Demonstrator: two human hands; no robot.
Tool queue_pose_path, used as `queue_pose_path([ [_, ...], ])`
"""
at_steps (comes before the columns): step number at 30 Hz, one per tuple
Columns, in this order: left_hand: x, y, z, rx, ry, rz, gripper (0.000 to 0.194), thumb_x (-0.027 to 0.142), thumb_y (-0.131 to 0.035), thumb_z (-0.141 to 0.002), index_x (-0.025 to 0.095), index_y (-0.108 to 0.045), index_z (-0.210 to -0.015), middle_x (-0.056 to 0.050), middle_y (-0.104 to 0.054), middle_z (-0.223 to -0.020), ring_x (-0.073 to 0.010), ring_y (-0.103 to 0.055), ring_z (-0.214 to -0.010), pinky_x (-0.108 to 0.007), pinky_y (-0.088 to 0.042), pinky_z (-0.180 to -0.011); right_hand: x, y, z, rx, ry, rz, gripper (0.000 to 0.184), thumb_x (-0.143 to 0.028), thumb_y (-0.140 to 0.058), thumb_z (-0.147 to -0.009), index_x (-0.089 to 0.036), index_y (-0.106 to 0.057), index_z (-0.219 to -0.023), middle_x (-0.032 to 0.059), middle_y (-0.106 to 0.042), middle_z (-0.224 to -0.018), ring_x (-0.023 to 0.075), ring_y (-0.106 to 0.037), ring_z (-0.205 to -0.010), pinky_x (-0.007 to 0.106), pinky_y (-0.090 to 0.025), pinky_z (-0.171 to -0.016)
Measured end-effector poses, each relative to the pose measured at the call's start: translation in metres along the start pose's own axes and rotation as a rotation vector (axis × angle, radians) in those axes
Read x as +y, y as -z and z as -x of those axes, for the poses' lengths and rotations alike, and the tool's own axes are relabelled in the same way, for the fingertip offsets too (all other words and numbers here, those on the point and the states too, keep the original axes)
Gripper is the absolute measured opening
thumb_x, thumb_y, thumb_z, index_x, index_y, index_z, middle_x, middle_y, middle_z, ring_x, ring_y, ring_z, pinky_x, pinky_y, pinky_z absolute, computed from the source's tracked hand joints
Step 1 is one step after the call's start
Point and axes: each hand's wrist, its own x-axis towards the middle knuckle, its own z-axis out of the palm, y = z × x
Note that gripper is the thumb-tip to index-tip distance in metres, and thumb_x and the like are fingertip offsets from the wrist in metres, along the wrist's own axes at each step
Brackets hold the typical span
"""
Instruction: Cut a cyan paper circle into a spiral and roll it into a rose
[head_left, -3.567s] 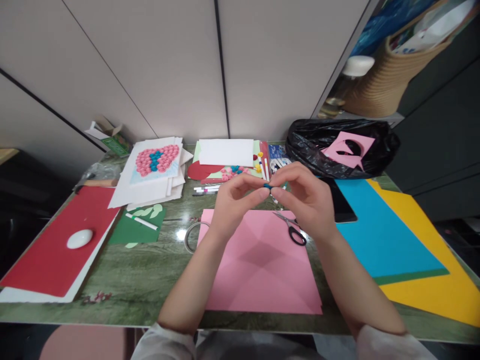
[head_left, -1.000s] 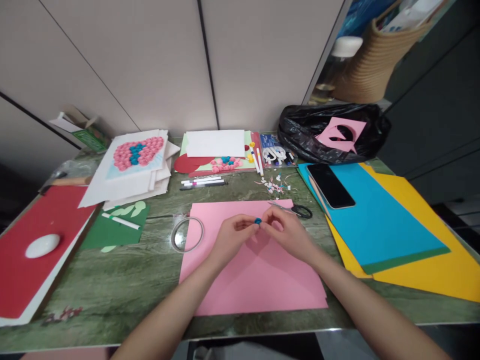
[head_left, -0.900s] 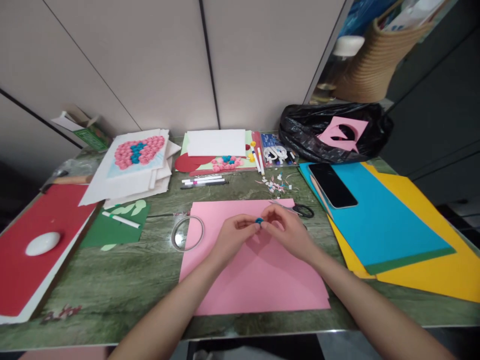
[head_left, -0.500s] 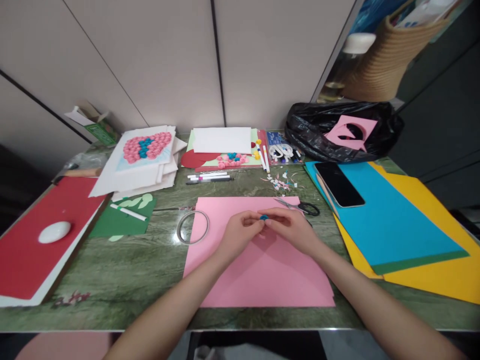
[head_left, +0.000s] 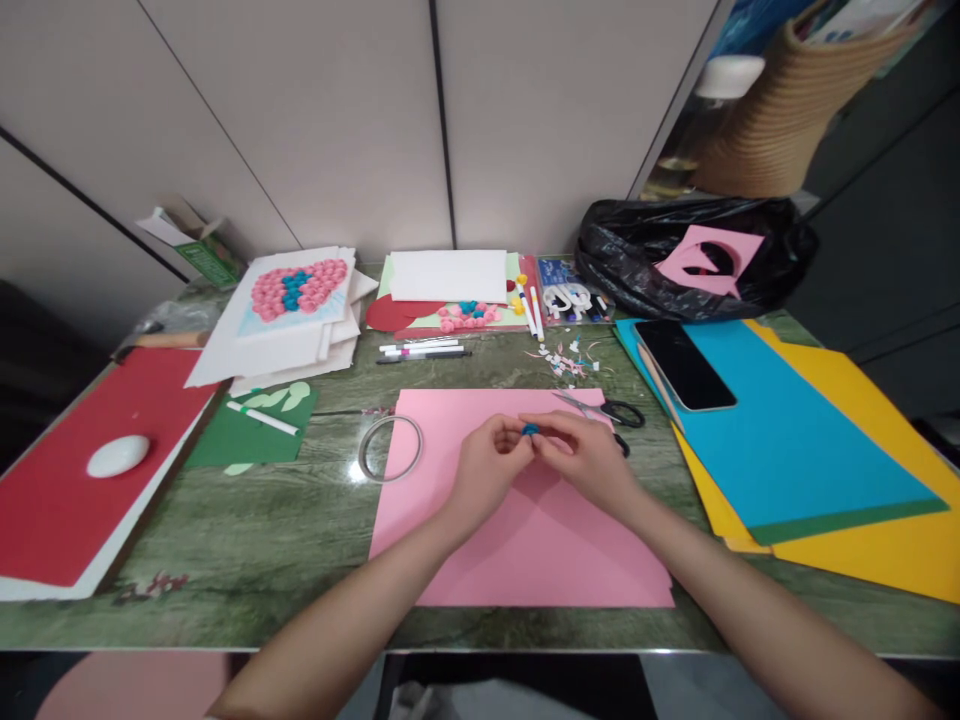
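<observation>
Over a pink paper sheet (head_left: 480,560), my left hand (head_left: 491,455) and my right hand (head_left: 581,450) meet fingertip to fingertip. Between them they pinch a small blue rolled paper flower (head_left: 530,430). The fingers cover much of it. Black-handled scissors (head_left: 621,412) lie partly behind my right hand, at the sheet's top right corner. A roll of tape (head_left: 391,449) rests flat across the sheet's left edge.
Pink and blue rosettes form a picture (head_left: 296,290) on a paper stack at back left. Paper scraps (head_left: 570,362) lie beyond the sheet. On the right, a phone (head_left: 684,364) sits on blue paper (head_left: 810,450). A white mouse-shaped object (head_left: 118,456) lies on red paper (head_left: 67,510).
The view has shifted slightly, moving the table things a little right and up in the picture. Both hands keep their pinch on the blue paper flower.
</observation>
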Motion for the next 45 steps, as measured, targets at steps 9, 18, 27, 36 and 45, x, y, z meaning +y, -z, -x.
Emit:
queue_pose_path([
  [9, -0.005, 0.0, 0.002, 0.033, -0.084, -0.069, 0.011, 0.019, -0.057, -0.075, 0.013, -0.059, -0.084, -0.004, -0.066, -0.08, -0.014, -0.062, -0.074, -0.026, -0.047, -0.07, -0.001, -0.003, 0.002, 0.033, 0.08, 0.067, 0.029, -0.015, -0.052, -0.08, -0.021, -0.069, -0.102, 0.0041, -0.073, -0.099, 0.0171, -0.067, -0.089, 0.03, -0.052, -0.079],
  [18, 0.002, 0.008, -0.006, -0.092, 0.14, 0.198, 0.015, 0.023, -0.066, -0.069, 0.011, -0.064, -0.08, -0.004, -0.066, -0.073, -0.0125, -0.06, -0.063, -0.027, -0.047, -0.067, 0.004, 0.001, -0.002, -0.037, -0.123, -0.19, 0.027, -0.025, -0.056, -0.081, -0.02, -0.065, -0.106, 0.0052, -0.07, -0.105, 0.0179, -0.066, -0.095, 0.031, -0.052, -0.084],
  [27, 0.007, 0.018, -0.011, -0.217, 0.32, 0.396, 0.027, 0.026, -0.078, -0.061, 0.008, -0.069, -0.078, -0.007, -0.069, -0.074, -0.0131, -0.064, -0.068, -0.025, -0.047, -0.071, 0.0, 0.012, -0.008, -0.057, -0.18, -0.379, 0.021, -0.034, -0.061, -0.078, -0.021, -0.068, -0.093, 0.0043, -0.071, -0.094, 0.0192, -0.066, -0.089, 0.034, -0.052, -0.081],
  [36, 0.007, 0.017, -0.01, -0.187, 0.316, 0.4, 0.029, 0.023, -0.081, -0.057, 0.01, -0.071, -0.081, -0.004, -0.068, -0.074, -0.011, -0.063, -0.069, -0.023, -0.046, -0.071, 0.001, 0.011, -0.006, -0.06, -0.16, -0.408, 0.014, -0.029, -0.065, -0.076, -0.019, -0.067, -0.086, 0.003, -0.069, -0.087, 0.0163, -0.064, -0.082, 0.03, -0.051, -0.077],
  [45, 0.007, 0.016, -0.009, -0.202, 0.301, 0.32, 0.027, 0.029, -0.077, -0.062, 0.01, -0.07, -0.08, -0.005, -0.068, -0.071, -0.012, -0.062, -0.068, -0.024, -0.044, -0.071, 0.0, 0.011, -0.007, -0.068, -0.194, -0.424, 0.016, -0.032, -0.063, -0.077, -0.018, -0.063, -0.084, 0.0024, -0.066, -0.081, 0.0157, -0.063, -0.076, 0.029, -0.051, -0.071],
])
